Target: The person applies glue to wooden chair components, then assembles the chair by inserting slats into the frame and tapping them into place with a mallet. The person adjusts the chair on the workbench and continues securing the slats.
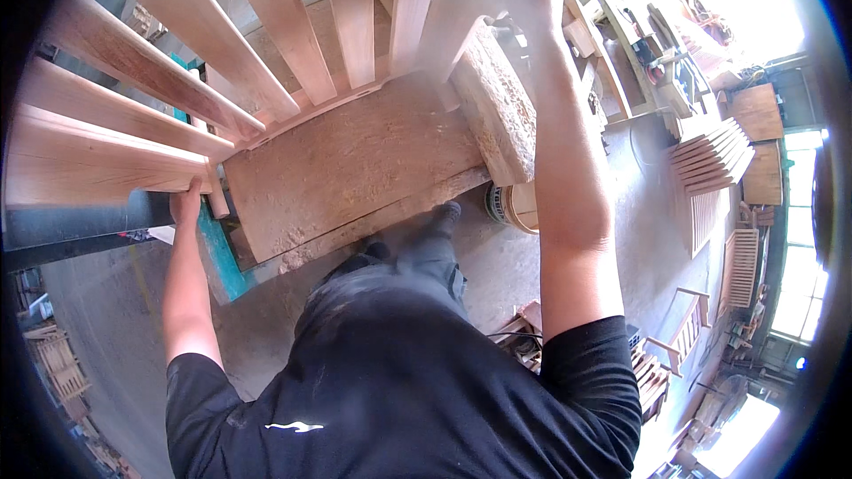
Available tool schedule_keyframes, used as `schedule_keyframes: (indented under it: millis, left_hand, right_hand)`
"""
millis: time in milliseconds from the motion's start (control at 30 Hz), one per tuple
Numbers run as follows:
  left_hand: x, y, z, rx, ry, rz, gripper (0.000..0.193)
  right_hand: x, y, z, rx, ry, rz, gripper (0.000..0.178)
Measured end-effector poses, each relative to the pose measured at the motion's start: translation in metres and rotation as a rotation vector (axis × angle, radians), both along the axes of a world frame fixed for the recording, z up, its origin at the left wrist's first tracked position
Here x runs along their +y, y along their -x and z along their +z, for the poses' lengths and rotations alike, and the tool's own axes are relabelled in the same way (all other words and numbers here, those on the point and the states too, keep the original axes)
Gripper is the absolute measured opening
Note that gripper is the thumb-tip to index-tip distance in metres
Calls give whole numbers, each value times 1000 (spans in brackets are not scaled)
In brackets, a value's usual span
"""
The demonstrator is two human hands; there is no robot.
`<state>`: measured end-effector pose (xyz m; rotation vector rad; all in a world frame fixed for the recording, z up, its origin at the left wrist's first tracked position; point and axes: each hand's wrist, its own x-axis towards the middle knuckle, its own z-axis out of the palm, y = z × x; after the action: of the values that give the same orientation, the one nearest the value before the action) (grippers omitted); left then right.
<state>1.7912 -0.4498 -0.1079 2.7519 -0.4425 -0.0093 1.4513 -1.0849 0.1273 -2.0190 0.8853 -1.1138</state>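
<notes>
A large slatted wooden frame [286,31] stands tilted over a low wooden workbench [355,168], its pale slats fanning across the upper left. My left hand [185,205] is closed round the frame's lower left edge, near the bench's green corner. Stretched far forward, my right hand [538,2] grips the wide end piece at the frame's upper right; haze and the wood partly hide its fingers. A thick, rough timber block [499,111] rests at the bench's right end, below my right hand.
A round bucket [515,206] stands on the floor by the bench's right end. Farther right are a stack of slatted panels [713,158] and a small wooden frame [688,334]. A dark bar [89,222] runs beside the bench's left. Machinery and wood [661,62] fill the far right.
</notes>
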Motion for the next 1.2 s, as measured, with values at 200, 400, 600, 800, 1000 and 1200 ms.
schedule_keyframes:
  millis: [200, 400, 600, 800, 1000, 1200]
  left_hand:
    - [-6, 6, 12, 113, 98, -61, 56]
    - [-25, 16, 23, 126, -74, -20, 60]
    - [-25, 12, 23, 180, -45, 15, 60]
    - [-27, 24, 35, 162, 13, 101, 56]
    - [-27, 22, 41, 77, 69, 71, 55]
    - [-35, 40, 70, 211, 32, 86, 54]
  right_hand:
    - [-19, 2, -12, 75, 4, -24, 56]
    - [-33, 10, -12, 185, 67, -68, 54]
    - [-83, 24, -32, 291, 3, -124, 71]
    - [-31, 13, -12, 198, 86, -94, 67]
    - [-54, 15, -14, 196, -11, -134, 85]
    - [-52, 16, -13, 183, -13, -44, 82]
